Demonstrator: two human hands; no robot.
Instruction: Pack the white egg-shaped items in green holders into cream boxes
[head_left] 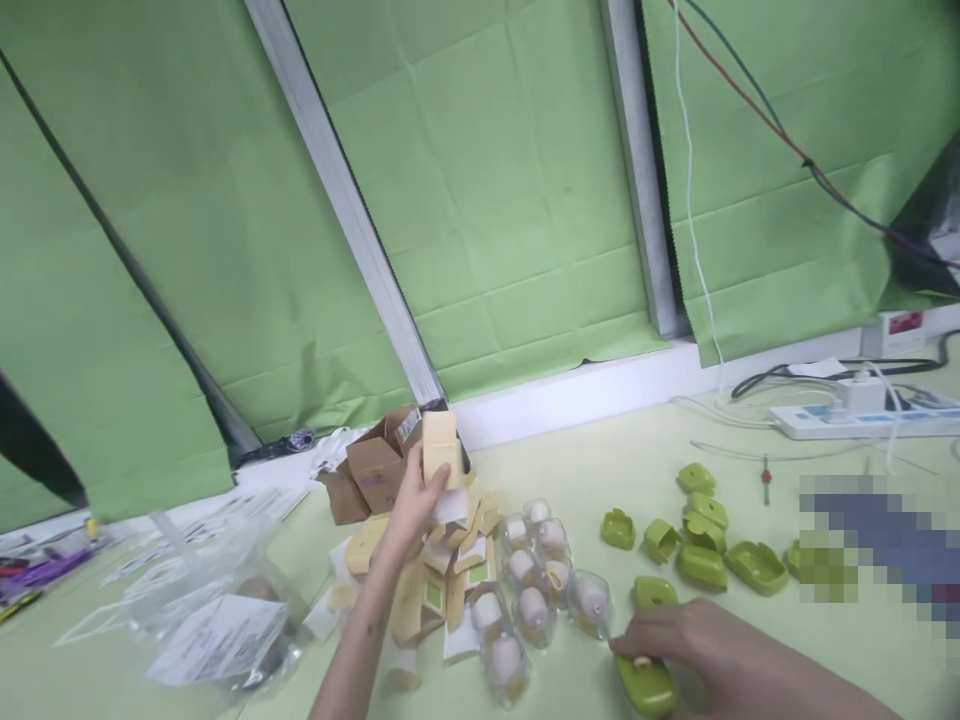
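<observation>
Plainly, left hand (420, 492) holds box (439, 437), right hand (688, 637) touches green case (648, 690)

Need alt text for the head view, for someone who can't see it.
The left hand holds up a small yellow box; the right hand touches a green piece. Between them, clear packs of pale items sit on a table.

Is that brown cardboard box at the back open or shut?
Open, it looks like: the brown cardboard box has a flap sticking outward. I can't tell whether anything is inside.
</observation>
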